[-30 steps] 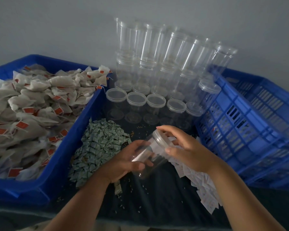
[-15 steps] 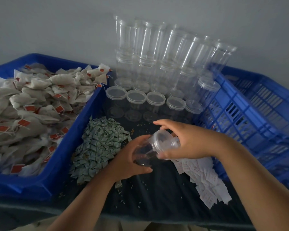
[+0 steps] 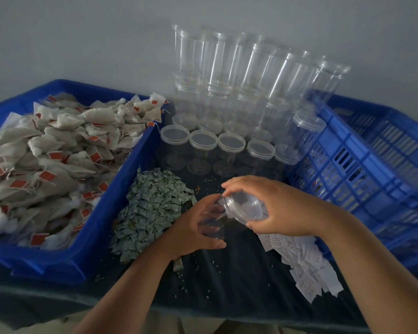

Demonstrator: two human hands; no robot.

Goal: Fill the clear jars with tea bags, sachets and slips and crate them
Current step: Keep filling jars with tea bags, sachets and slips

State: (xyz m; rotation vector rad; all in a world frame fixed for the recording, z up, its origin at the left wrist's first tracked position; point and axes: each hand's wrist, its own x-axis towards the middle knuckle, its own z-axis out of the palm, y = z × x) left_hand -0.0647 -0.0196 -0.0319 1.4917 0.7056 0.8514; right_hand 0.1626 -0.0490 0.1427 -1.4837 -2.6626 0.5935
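My left hand [image 3: 191,233] grips the body of an empty clear jar [image 3: 214,222], tilted on its side above the dark cloth. My right hand [image 3: 273,208] holds the jar's clear lid [image 3: 245,208] at the jar's mouth, fingers curled round its rim. A heap of green sachets [image 3: 152,210] lies just left of my hands. White paper slips [image 3: 304,261] spread under and right of my right wrist. Tea bags with red tags [image 3: 56,160] fill the blue bin [image 3: 101,227] on the left.
Several lidded clear jars [image 3: 229,143] stand in rows behind my hands, with more stacked upside down against the wall. A slatted blue crate [image 3: 362,165] sits at the right. Crumbs dot the dark cloth [image 3: 227,285].
The jar has tipped further over between my hands and the lid now faces me. My right hand has turned round the lid. The view has shifted slightly.
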